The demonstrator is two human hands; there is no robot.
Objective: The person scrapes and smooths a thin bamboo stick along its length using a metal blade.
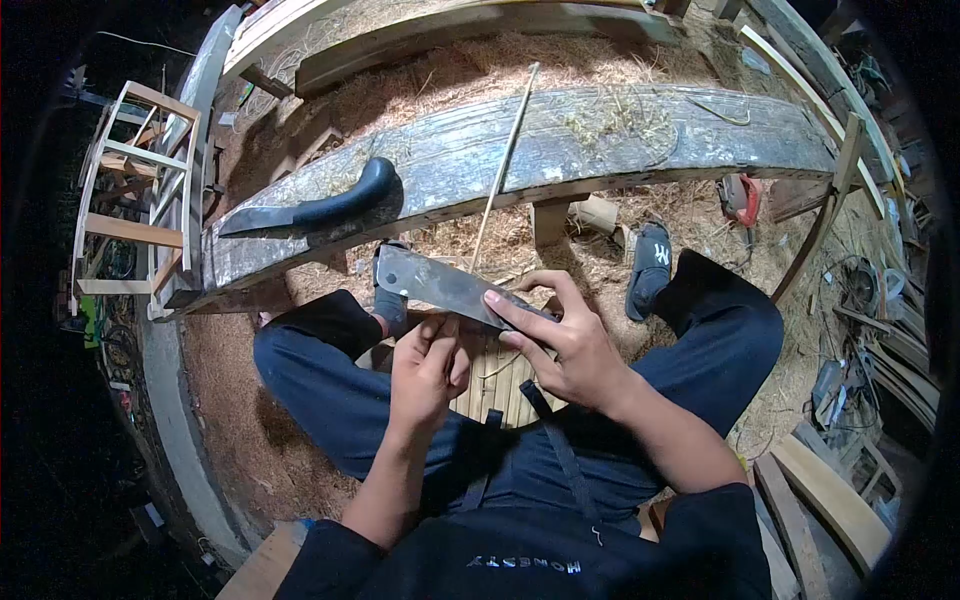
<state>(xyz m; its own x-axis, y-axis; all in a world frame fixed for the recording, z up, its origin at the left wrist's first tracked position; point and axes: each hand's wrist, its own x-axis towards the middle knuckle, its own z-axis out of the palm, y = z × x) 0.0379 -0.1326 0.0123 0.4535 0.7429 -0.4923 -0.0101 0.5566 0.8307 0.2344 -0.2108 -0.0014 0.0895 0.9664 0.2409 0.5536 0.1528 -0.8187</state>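
Note:
In my right hand (565, 345) is a wide, flat metal blade with a round hole near its far left end, like a cleaver blade (440, 285). My right thumb lies along its face, and its grip end is hidden by the fingers. Just below the blade, the fingers of my left hand (430, 365) are pinched together. A long thin wooden strip (508, 150) runs from the plank down behind the blade, in line with my left fingertips. Its near end is hidden. A knife with a thick dark handle (350, 195) lies on the plank to the left.
A heavy worn plank (640, 135) stretches across in front of my knees, strewn with shavings. Sawdust (270, 430) covers the floor. A wooden frame (140, 200) stands at left. Under the plank's right end is a red tool (743, 198). Wood pieces (835, 490) lie at lower right.

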